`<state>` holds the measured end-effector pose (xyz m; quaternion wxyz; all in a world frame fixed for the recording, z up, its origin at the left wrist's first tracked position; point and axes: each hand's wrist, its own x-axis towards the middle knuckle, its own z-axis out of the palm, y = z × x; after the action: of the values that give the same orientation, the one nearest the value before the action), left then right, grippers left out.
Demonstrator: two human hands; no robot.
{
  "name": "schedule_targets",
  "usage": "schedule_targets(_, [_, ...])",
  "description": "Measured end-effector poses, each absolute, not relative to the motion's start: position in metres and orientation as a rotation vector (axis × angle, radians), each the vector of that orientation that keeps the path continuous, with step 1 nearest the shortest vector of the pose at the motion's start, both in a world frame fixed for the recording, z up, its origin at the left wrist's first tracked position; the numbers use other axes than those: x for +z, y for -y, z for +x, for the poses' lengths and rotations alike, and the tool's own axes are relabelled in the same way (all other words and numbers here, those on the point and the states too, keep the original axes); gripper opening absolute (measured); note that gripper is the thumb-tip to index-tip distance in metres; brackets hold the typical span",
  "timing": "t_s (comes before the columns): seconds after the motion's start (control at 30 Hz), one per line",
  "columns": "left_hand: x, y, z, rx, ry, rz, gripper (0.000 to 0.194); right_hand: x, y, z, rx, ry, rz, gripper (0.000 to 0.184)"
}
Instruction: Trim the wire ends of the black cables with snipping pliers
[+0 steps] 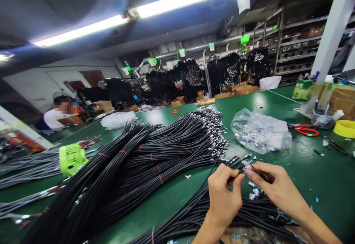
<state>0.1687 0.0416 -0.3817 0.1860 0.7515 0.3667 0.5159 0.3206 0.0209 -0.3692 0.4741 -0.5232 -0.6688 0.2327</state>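
My left hand (pixel 225 194) is closed in a pinch on the end of a black cable, right in front of me. Close beside it, my right hand (pixel 274 185) is closed too, its thumb and finger at the same cable end. A slim dark tool (pixel 262 173) lies in my right hand; its kind is partly hidden by the fingers. Under both hands runs a loose bundle of black cables (pixel 188 214). Further off lies a large pile of black cables (pixel 166 144), tied with red bands, their stripped ends pointing right.
A clear plastic bag (pixel 260 131) with small bits, orange-handled scissors (pixel 306 129) and yellow tape (pixel 344 128) lie at right. A green fan (pixel 72 159) stands left, by grey cables (pixel 30 170). Scraps dot the green table (pixel 302 170). Another person (pixel 59 114) sits far left.
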Motion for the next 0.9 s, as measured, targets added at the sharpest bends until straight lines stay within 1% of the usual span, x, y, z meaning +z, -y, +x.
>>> schedule_targets(0.07, [-0.382,-0.042,0.169,1.456,-1.037,2.124,0.015,-0.368,-0.019,0.321,0.535,1.653,-1.263,0.024])
schedule_targets(0.17, [-0.381,-0.040,0.169,1.434,-1.012,2.144,0.014,-0.369,-0.017,0.322,0.372,1.692,-1.257,0.013])
schedule_targets(0.23, [-0.381,-0.039,0.170,1.408,-0.991,2.125,0.014,-0.370,-0.016,0.323,0.284,1.720,-1.255,0.009])
schedule_targets(0.43, [-0.382,-0.037,0.174,1.353,-1.044,2.007,0.015,-0.366,-0.013,0.325,0.206,1.809,-1.212,0.010])
schedule_targets(0.6, [-0.382,-0.041,0.174,1.321,-1.068,1.929,0.019,-0.363,-0.011,0.324,0.258,1.842,-1.182,0.012])
schedule_targets(0.67, [-0.382,-0.043,0.173,1.324,-1.066,1.899,0.022,-0.365,-0.011,0.324,0.263,1.779,-1.193,0.011])
schedule_targets(0.77, [-0.381,-0.043,0.173,1.301,-1.041,1.886,0.023,-0.371,-0.015,0.325,0.309,1.533,-1.255,0.004])
schedule_targets(0.9, [-0.381,-0.040,0.174,1.262,-1.014,1.945,0.020,-0.378,-0.020,0.327,0.514,1.418,-1.361,0.033])
